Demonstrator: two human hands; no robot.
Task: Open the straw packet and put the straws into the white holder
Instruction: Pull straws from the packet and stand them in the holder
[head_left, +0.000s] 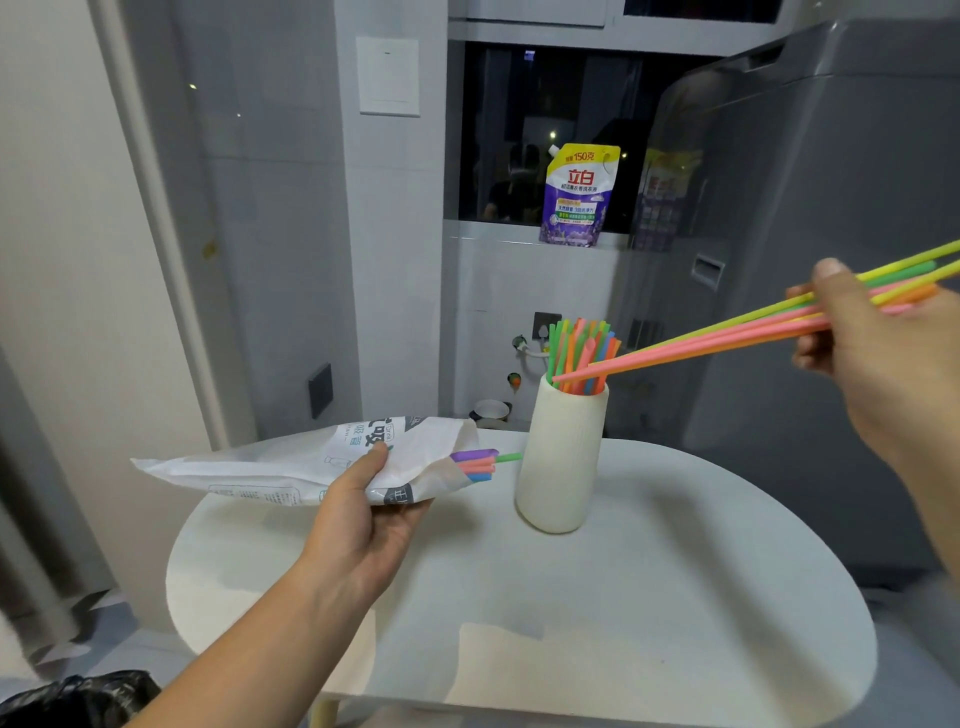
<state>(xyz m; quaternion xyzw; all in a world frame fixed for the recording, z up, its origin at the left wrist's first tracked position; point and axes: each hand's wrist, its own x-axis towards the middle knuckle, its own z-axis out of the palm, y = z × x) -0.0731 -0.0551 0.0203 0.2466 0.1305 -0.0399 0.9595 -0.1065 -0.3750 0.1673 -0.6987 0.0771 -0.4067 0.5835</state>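
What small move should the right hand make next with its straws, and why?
Probably tip the bundle of straws upright and lower it into the white holder. The right hand holds them slanted, their tips at the holder's mouth, beside the straws already standing inside.

Both forearms are bare right up to the frame edge behind the left hand (363, 525) and the right hand (862, 332), no sleeve showing, with short trimmed nails on the fingers.

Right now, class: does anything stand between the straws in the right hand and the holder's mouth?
Only the straws already standing in the white holder; the bunch in the right hand has tips at its rim.
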